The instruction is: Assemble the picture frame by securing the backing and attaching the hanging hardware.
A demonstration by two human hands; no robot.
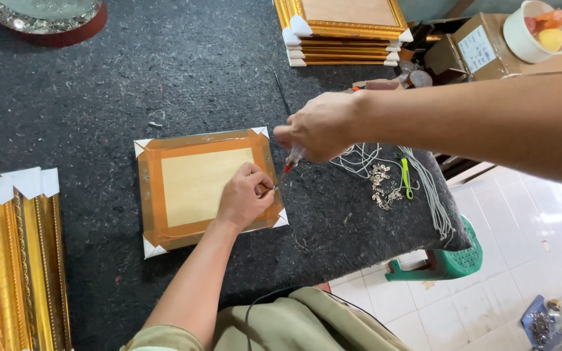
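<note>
A picture frame (183, 188) lies face down on the dark felt table, its back taped in brown with white corner protectors. My left hand (245, 195) rests on the frame's right edge, fingers pinched around something small that I cannot make out. My right hand (320, 127) holds a screwdriver (291, 159) with a red and clear handle. The tool tilts down to the left, its tip at the fingers of my left hand on the frame's edge.
A stack of gold frames (343, 32) sits at the back, more gold frames (21, 260) at the left edge. White cords (424, 182), small metal hangers (382, 185) and a yellow-green tool (406, 179) lie to the right. A green stool (447, 263) stands on white tiles.
</note>
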